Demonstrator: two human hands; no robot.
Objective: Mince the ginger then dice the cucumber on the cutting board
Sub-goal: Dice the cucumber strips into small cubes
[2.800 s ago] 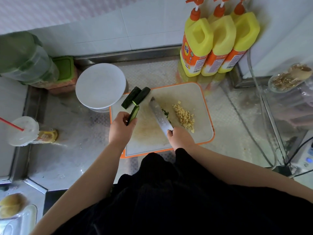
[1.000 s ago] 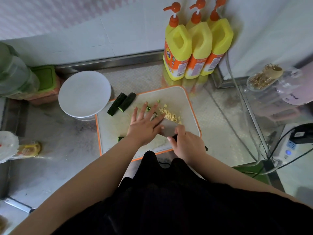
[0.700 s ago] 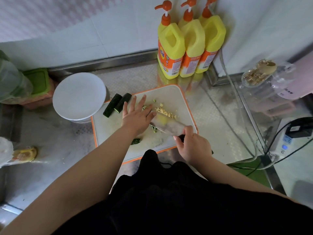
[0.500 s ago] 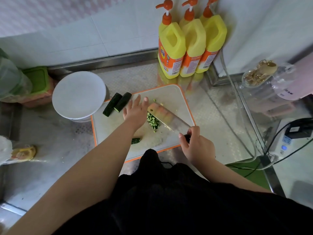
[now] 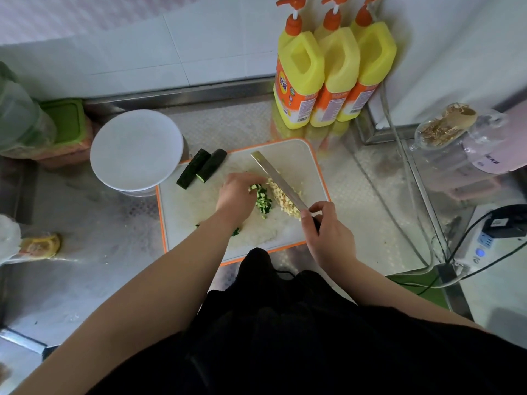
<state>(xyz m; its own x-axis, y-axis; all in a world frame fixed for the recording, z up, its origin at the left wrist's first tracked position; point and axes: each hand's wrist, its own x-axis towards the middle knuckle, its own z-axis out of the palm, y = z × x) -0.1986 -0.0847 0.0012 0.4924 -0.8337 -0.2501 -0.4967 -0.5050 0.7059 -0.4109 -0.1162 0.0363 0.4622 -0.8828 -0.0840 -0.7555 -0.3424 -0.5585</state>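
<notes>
The white cutting board [image 5: 296,155] with an orange rim lies on the steel counter. A pile of minced ginger [image 5: 281,196] sits right of a small heap of diced cucumber [image 5: 263,201]. My left hand [image 5: 236,195] rests on the board with its fingers curled down against the cucumber dice. My right hand [image 5: 328,232] grips the handle of a cleaver [image 5: 278,179], whose blade stands edge-down along the right side of the ginger. Two long cucumber pieces [image 5: 201,171] lie at the board's far left corner. A small cucumber scrap [image 5: 236,231] shows beside my left forearm.
A white round lid [image 5: 137,149] on a container stands left of the board. Three yellow detergent bottles [image 5: 330,72] stand behind it. A green-lidded box [image 5: 64,124] sits far left. A glass jar [image 5: 445,129], a pink appliance [image 5: 499,143] and a power strip [image 5: 484,243] with cables are at the right.
My left hand went from holding a cucumber strip to pressing flat on the blade, then gathering the dice. The cleaver turned from flat to edge-down beside the ginger.
</notes>
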